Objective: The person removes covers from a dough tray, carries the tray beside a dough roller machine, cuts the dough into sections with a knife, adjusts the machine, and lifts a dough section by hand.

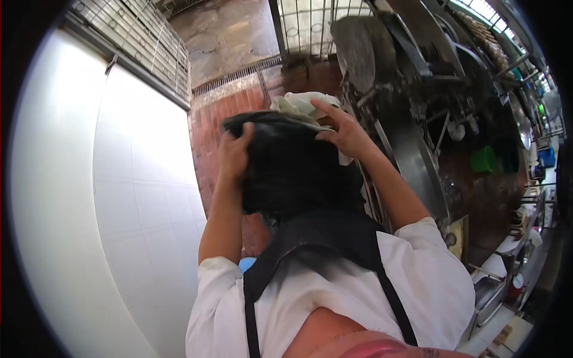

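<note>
In front of my chest I hold up a black bag-like bundle (292, 161), blurred by motion; whether it is plastic or fabric I cannot tell. My left hand (234, 152) grips its upper left edge, with the thumb on the near side. A crumpled off-white cloth (289, 106) shows at the top of the black bundle. My right hand (346, 132) is curled at the upper right, pinching the off-white cloth against the bundle's rim. Below, a black apron (316, 230) covers my front, and the bundle's lower edge merges with it.
A white tiled wall (149, 197) runs close along my left. Ahead lie a red tiled floor (221, 119), a drain grate (236, 76) and a barred gate (307, 27). Metal equipment (412, 161) stands close on my right, with a green bucket (483, 160) beyond.
</note>
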The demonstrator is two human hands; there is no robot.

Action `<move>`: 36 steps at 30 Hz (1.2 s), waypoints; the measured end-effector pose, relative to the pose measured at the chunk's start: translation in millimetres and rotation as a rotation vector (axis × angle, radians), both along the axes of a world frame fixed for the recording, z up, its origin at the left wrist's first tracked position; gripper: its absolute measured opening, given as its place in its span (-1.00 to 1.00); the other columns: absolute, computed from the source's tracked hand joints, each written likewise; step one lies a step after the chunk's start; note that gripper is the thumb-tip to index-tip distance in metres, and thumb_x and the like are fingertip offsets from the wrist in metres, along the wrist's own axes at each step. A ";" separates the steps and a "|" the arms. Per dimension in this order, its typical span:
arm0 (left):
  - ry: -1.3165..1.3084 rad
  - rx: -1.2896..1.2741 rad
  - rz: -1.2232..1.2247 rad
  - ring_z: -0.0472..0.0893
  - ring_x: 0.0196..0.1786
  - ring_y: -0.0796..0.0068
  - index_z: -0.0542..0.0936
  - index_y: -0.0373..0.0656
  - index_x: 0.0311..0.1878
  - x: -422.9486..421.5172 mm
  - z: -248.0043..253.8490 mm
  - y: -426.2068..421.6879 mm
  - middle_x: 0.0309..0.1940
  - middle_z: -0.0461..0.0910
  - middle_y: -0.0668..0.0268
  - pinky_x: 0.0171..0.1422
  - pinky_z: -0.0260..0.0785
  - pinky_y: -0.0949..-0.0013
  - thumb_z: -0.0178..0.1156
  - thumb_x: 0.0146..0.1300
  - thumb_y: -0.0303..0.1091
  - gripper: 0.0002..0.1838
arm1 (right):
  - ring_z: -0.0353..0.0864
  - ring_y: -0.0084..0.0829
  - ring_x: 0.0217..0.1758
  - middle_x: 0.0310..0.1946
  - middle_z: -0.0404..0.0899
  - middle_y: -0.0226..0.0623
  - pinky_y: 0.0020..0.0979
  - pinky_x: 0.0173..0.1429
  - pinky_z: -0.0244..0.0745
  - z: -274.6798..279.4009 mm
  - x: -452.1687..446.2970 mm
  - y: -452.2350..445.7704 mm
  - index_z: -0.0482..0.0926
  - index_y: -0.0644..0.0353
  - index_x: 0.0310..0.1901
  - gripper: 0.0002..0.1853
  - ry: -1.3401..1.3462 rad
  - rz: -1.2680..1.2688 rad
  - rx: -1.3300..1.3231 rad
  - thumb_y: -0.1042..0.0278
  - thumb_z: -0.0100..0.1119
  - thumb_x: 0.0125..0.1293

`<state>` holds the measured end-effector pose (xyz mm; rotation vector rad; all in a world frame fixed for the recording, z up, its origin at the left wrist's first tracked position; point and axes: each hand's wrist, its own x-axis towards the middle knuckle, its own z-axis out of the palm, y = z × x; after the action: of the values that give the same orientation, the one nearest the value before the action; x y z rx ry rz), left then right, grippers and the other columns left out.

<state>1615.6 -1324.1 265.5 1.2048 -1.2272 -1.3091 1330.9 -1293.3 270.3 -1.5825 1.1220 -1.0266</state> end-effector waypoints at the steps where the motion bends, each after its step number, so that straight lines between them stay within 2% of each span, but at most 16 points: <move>1: 0.054 -0.054 0.125 0.60 -0.10 0.46 0.58 -0.28 0.04 8.8 9.4 -21.6 -0.16 0.64 0.29 0.05 0.44 0.38 0.20 0.42 -0.16 -0.64 | 0.52 -0.41 0.26 0.23 0.50 -0.20 -0.41 0.29 0.43 -1.7 -5.9 -35.9 0.29 0.04 0.45 -0.21 -0.100 0.000 0.092 0.81 0.17 0.17; 2: 0.165 0.052 0.210 0.60 -0.12 0.51 0.57 -0.25 0.05 18.2 27.1 -37.7 -0.19 0.64 0.32 -0.01 0.47 0.42 0.20 0.43 -0.16 -0.66 | 0.60 -0.27 0.18 0.19 0.53 -0.06 -0.37 0.23 0.47 -9.6 -9.4 -65.9 0.34 0.10 0.41 -0.31 -0.092 -0.048 -0.079 0.73 0.16 0.22; 3: 0.231 0.006 0.261 0.61 -0.13 0.53 0.57 -0.25 0.03 39.8 19.7 -58.7 -0.19 0.64 0.31 -0.02 0.49 0.45 0.18 0.44 -0.18 -0.68 | 0.60 -0.29 0.18 0.16 0.55 -0.05 -0.37 0.23 0.47 -4.5 -10.1 -86.5 0.35 0.11 0.40 -0.33 -0.058 -0.087 -0.090 0.72 0.14 0.24; 5: 0.277 -0.040 0.333 0.67 -0.13 0.40 0.55 -0.37 0.05 57.2 41.7 -81.7 -0.12 0.66 0.18 -0.02 0.56 0.39 0.03 0.52 -0.13 -0.59 | 0.61 -0.31 0.16 0.10 0.59 -0.05 -0.37 0.23 0.46 19.2 -9.9 -137.9 0.36 0.12 0.39 -0.37 0.018 -0.162 -0.133 0.70 0.10 0.27; 6: 0.267 -0.085 0.363 0.68 -0.12 0.37 0.55 -0.38 0.06 66.9 45.2 -94.1 -0.11 0.66 0.15 0.00 0.56 0.37 0.00 0.53 -0.14 -0.58 | 0.63 -0.34 0.10 0.05 0.61 -0.04 -0.38 0.21 0.46 23.8 -7.6 -161.4 0.39 0.14 0.37 -0.43 0.030 -0.220 -0.202 0.68 0.00 0.31; 9: 0.237 -0.094 0.372 0.68 -0.11 0.33 0.54 -0.40 0.08 90.2 51.3 -140.1 -0.10 0.66 0.11 0.00 0.57 0.34 -0.08 0.56 -0.12 -0.55 | 0.64 -0.32 0.01 0.03 0.61 -0.04 -0.37 0.15 0.49 21.3 -3.1 -230.8 0.40 0.15 0.36 -0.43 -0.044 -0.371 -0.275 0.70 -0.07 0.31; 13: 0.271 -0.079 0.284 0.67 -0.09 0.30 0.53 -0.41 0.08 118.0 36.6 -222.3 -0.08 0.65 0.08 0.03 0.56 0.31 -0.08 0.56 -0.14 -0.55 | 0.64 -0.22 -0.13 -0.05 0.62 -0.02 -0.37 0.04 0.51 14.4 -7.2 -311.6 0.38 0.13 0.37 -0.43 0.153 -0.656 -0.034 0.61 -0.04 0.29; 14: 0.281 -0.075 0.267 0.67 -0.08 0.29 0.53 -0.42 0.09 128.9 26.6 -248.3 -0.07 0.65 0.07 0.06 0.55 0.30 -0.05 0.55 -0.17 -0.58 | 0.63 -0.12 0.00 0.01 0.59 0.02 -0.34 0.13 0.49 4.6 -11.8 -337.0 0.40 0.14 0.35 -0.43 0.131 -0.736 -0.079 0.60 -0.04 0.26; 17: 0.276 -0.056 0.198 0.66 -0.06 0.28 0.52 -0.43 0.10 134.7 26.8 -330.5 -0.05 0.64 0.06 0.09 0.54 0.29 -0.03 0.54 -0.22 -0.61 | 0.57 -0.06 0.15 0.08 0.56 0.06 -0.28 0.25 0.43 -26.1 -47.0 -423.4 0.42 0.20 0.32 -0.44 0.288 -0.952 -0.431 0.63 -0.06 0.24; 18: 0.252 -0.030 0.172 0.66 -0.06 0.28 0.52 -0.43 0.10 134.0 30.2 -348.8 -0.04 0.64 0.06 0.09 0.54 0.29 -0.04 0.54 -0.23 -0.61 | 0.50 -0.04 0.26 0.15 0.52 0.09 -0.26 0.34 0.37 -21.8 -57.8 -445.6 0.44 0.25 0.28 -0.47 0.292 -0.985 -0.434 0.65 -0.07 0.24; 22: 0.307 -0.044 0.060 0.66 -0.04 0.28 0.50 -0.42 0.12 131.9 34.2 -416.4 -0.02 0.63 0.06 0.10 0.54 0.29 -0.04 0.55 -0.25 -0.62 | 0.52 -0.07 0.25 0.19 0.52 0.05 -0.26 0.33 0.38 -50.5 -123.9 -562.9 0.45 0.28 0.25 -0.50 0.065 -1.301 -0.211 0.65 -0.05 0.25; 27: 0.127 -0.129 0.137 0.66 -0.02 0.25 0.47 -0.42 0.16 134.9 21.0 -444.0 0.00 0.62 0.05 0.12 0.53 0.26 -0.04 0.54 -0.26 -0.62 | 0.54 -0.06 0.24 0.20 0.52 0.03 -0.23 0.28 0.44 -64.7 -191.3 -654.2 0.46 0.31 0.25 -0.53 -0.081 -1.588 -0.133 0.53 0.03 0.26; 29: 0.209 -0.059 0.224 0.65 0.00 0.22 0.46 -0.42 0.17 128.6 29.0 -436.1 0.01 0.61 0.04 0.14 0.53 0.24 -0.02 0.53 -0.25 -0.61 | 0.54 -0.09 0.25 0.20 0.53 0.05 -0.22 0.29 0.45 -65.9 -212.0 -677.6 0.49 0.33 0.21 -0.58 -0.016 -1.627 -0.062 0.49 0.03 0.31; 32: 0.166 -0.020 0.368 0.64 0.03 0.16 0.45 -0.42 0.18 121.1 39.3 -418.8 0.02 0.60 0.01 0.18 0.53 0.19 -0.02 0.53 -0.20 -0.57 | 0.54 -0.13 0.27 0.22 0.52 0.04 -0.28 0.35 0.40 -103.6 -266.8 -728.7 0.51 0.33 0.19 -0.61 0.205 -1.562 -0.031 0.45 0.00 0.37; 34: 0.143 -0.010 0.448 0.64 0.04 0.15 0.44 -0.42 0.18 114.4 41.2 -407.3 0.02 0.59 0.01 0.18 0.54 0.17 -0.02 0.53 -0.18 -0.56 | 0.53 -0.14 0.29 0.25 0.50 0.04 -0.27 0.37 0.37 -161.2 -335.4 -793.7 0.51 0.31 0.20 -0.60 0.771 -1.502 0.145 0.42 0.05 0.35; 36: 0.125 -0.033 0.516 0.64 0.04 0.15 0.43 -0.42 0.18 105.5 39.9 -396.4 0.02 0.59 0.01 0.18 0.55 0.16 -0.01 0.53 -0.16 -0.55 | 0.54 -0.07 0.27 0.18 0.54 0.08 -0.26 0.32 0.44 -148.2 -332.7 -797.5 0.50 0.34 0.19 -0.58 0.511 -1.588 0.002 0.37 0.11 0.33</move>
<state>1721.1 -1720.5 305.4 1.2864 -0.7734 -0.9570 998.2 -2090.8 122.1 -0.6817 2.8751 -1.5173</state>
